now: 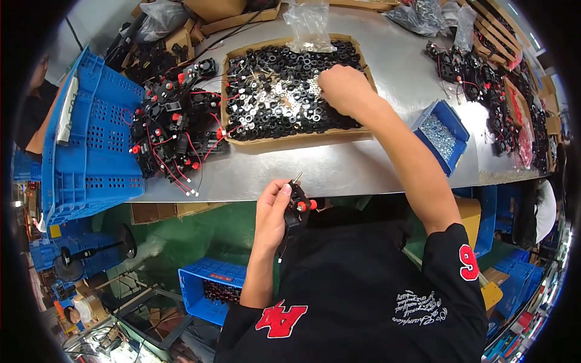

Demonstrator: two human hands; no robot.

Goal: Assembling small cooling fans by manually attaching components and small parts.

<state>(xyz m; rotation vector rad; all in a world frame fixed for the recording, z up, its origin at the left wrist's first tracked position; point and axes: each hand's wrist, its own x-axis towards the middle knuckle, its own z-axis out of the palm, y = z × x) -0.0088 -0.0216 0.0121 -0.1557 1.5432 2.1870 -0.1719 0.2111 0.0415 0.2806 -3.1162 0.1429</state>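
1. Spanning the upper half of the view, the metal table carries all the containers listed below except where noted.
2. The blue crate, with perforated walls, stands tilted at the table's left end.
3. The shallow cardboard box lies beyond the person, filled with black rings and shiny metal washers.
4. The pile of black assemblies, with red knobs and thin wires, lies between crate and box.
5. The blue bin, right of the box, holds small metal pieces.
6. The right hand is at the box's right half, well apart from the left; its fingertips are hidden, so its grip cannot be told.
7. The left hand is clamped on a black part, held up near the table's front edge.
8. A red knob projects from this part's right side.
9. A thin metal pin projects from its top.
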